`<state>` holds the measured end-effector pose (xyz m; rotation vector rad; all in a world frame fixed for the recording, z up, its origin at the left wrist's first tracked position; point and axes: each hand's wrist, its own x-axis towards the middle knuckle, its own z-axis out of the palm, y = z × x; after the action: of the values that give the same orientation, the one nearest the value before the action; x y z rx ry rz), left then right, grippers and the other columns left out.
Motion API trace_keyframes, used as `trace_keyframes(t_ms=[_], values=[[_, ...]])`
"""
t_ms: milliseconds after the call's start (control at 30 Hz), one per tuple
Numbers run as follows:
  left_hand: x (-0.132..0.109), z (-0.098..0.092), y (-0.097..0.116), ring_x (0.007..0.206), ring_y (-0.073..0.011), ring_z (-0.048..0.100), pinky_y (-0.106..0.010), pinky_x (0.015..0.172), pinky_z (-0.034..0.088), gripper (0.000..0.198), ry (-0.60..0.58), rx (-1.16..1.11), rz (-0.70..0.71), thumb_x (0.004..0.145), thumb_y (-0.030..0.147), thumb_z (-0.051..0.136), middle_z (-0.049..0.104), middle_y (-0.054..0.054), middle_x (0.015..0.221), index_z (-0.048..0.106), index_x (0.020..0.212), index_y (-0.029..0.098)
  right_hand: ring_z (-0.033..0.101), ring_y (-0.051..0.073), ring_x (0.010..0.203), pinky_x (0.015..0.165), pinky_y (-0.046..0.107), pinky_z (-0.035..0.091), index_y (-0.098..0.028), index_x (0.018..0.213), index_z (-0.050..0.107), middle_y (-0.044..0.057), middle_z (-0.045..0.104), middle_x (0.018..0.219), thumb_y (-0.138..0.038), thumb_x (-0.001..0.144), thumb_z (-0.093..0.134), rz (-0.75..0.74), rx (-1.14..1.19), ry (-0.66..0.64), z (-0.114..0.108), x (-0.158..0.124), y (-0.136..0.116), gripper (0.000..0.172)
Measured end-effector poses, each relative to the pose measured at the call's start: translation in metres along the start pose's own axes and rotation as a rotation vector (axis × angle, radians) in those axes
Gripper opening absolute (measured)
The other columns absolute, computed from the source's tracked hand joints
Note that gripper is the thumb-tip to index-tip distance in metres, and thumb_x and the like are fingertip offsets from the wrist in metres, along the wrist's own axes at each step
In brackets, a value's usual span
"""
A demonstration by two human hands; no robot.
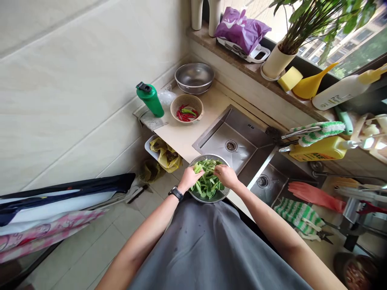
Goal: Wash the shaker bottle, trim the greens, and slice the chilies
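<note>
A metal colander (224,194) full of green leafy vegetables (208,183) rests on the counter edge in front of the sink. My left hand (190,178) is closed on a bunch of the greens at the colander's left side. My right hand (226,175) is closed over the greens at the right side, fingers pinched on leaves. A black watch (176,193) sits on my left wrist.
A steel double sink (242,141) lies beyond the colander. A beige basket of red and green chillies (186,108), a green bottle (150,98) and a steel bowl (194,77) stand at the counter's far end. Pink rubber gloves (314,195) and striped cloths lie right.
</note>
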<state>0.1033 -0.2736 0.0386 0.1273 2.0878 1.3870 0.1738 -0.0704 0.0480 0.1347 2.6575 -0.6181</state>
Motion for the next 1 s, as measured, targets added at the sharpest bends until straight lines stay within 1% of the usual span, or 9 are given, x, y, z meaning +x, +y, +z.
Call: trace_keyframes(t_ms=[133, 300, 400, 500, 600, 700, 800, 867, 1000], values=[[0.007, 0.010, -0.003, 0.086, -0.0259, 0.067, -0.036, 0.084, 0.052, 0.017, 0.013, 0.254, 0.181, 0.072, 0.026, 0.083, 0.074, -0.010, 0.088, 0.073, 0.083, 0.019, 0.066, 0.021, 0.096, 0.076, 0.028, 0.046, -0.023, 0.109, 0.071, 0.008, 0.072, 0.111, -0.025, 0.099, 0.057, 0.042, 0.048, -0.047, -0.003, -0.002, 0.004, 0.017], [0.008, 0.026, -0.014, 0.092, -0.0286, 0.069, -0.039, 0.089, 0.052, 0.014, 0.005, 0.359, 0.229, 0.079, 0.023, 0.080, 0.073, -0.012, 0.095, 0.072, 0.090, 0.018, 0.065, 0.023, 0.101, 0.087, 0.031, 0.048, -0.019, 0.119, 0.069, 0.012, 0.069, 0.116, -0.022, 0.100, 0.054, 0.012, 0.046, -0.027, -0.002, 0.000, 0.003, 0.025], [0.011, 0.032, -0.021, 0.098, -0.0299, 0.068, -0.040, 0.091, 0.051, 0.014, 0.040, 0.436, 0.217, 0.082, 0.019, 0.076, 0.072, -0.015, 0.100, 0.071, 0.095, 0.017, 0.059, 0.027, 0.109, 0.093, 0.035, 0.047, -0.018, 0.112, 0.071, 0.014, 0.067, 0.115, -0.020, 0.097, 0.057, -0.045, -0.072, 0.013, -0.001, 0.004, -0.004, 0.021], [0.015, 0.035, -0.023, 0.102, -0.0294, 0.067, -0.038, 0.091, 0.050, 0.017, 0.069, 0.472, 0.181, 0.082, 0.011, 0.071, 0.072, -0.016, 0.104, 0.071, 0.099, 0.015, 0.056, 0.026, 0.109, 0.096, 0.035, 0.046, -0.017, 0.112, 0.070, 0.014, 0.066, 0.117, -0.014, 0.096, 0.054, -0.164, -0.130, 0.077, 0.003, 0.017, -0.015, 0.023], [0.017, 0.033, -0.024, 0.096, -0.0281, 0.069, -0.037, 0.087, 0.050, 0.013, 0.071, 0.444, 0.143, 0.084, 0.010, 0.067, 0.074, -0.015, 0.099, 0.071, 0.095, 0.015, 0.057, 0.024, 0.102, 0.092, 0.032, 0.046, -0.015, 0.109, 0.069, 0.013, 0.067, 0.114, -0.009, 0.094, 0.052, -0.241, -0.139, 0.023, 0.010, 0.033, -0.022, 0.024], [0.016, 0.029, -0.024, 0.095, -0.0276, 0.069, -0.037, 0.088, 0.050, 0.012, 0.108, 0.419, 0.118, 0.083, 0.013, 0.069, 0.075, -0.014, 0.098, 0.072, 0.094, 0.015, 0.059, 0.023, 0.098, 0.087, 0.031, 0.047, -0.015, 0.099, 0.072, 0.012, 0.068, 0.104, -0.009, 0.094, 0.052, -0.246, -0.136, -0.038, 0.017, 0.041, -0.018, 0.021], [0.015, 0.025, -0.026, 0.097, -0.0273, 0.069, -0.037, 0.089, 0.050, 0.013, 0.168, 0.415, 0.074, 0.082, 0.016, 0.071, 0.075, -0.014, 0.100, 0.071, 0.095, 0.015, 0.058, 0.024, 0.100, 0.084, 0.032, 0.046, -0.016, 0.092, 0.072, 0.012, 0.068, 0.105, -0.014, 0.097, 0.052, -0.299, -0.165, -0.020, 0.018, 0.038, -0.009, 0.021], [0.014, 0.025, -0.027, 0.096, -0.0275, 0.069, -0.037, 0.088, 0.050, 0.015, 0.169, 0.384, 0.038, 0.081, 0.020, 0.074, 0.075, -0.015, 0.099, 0.072, 0.096, 0.016, 0.058, 0.024, 0.102, 0.086, 0.032, 0.044, -0.017, 0.092, 0.072, 0.011, 0.068, 0.106, -0.015, 0.099, 0.051, -0.332, -0.188, 0.010, 0.016, 0.033, -0.005, 0.021], [0.017, 0.030, -0.028, 0.093, -0.0286, 0.070, -0.039, 0.088, 0.050, 0.021, 0.206, 0.260, -0.069, 0.073, 0.021, 0.082, 0.075, -0.013, 0.089, 0.070, 0.091, 0.017, 0.061, 0.025, 0.098, 0.087, 0.034, 0.043, -0.018, 0.097, 0.071, 0.011, 0.069, 0.100, -0.012, 0.098, 0.050, -0.286, -0.180, -0.009, 0.007, 0.024, -0.006, 0.022]])
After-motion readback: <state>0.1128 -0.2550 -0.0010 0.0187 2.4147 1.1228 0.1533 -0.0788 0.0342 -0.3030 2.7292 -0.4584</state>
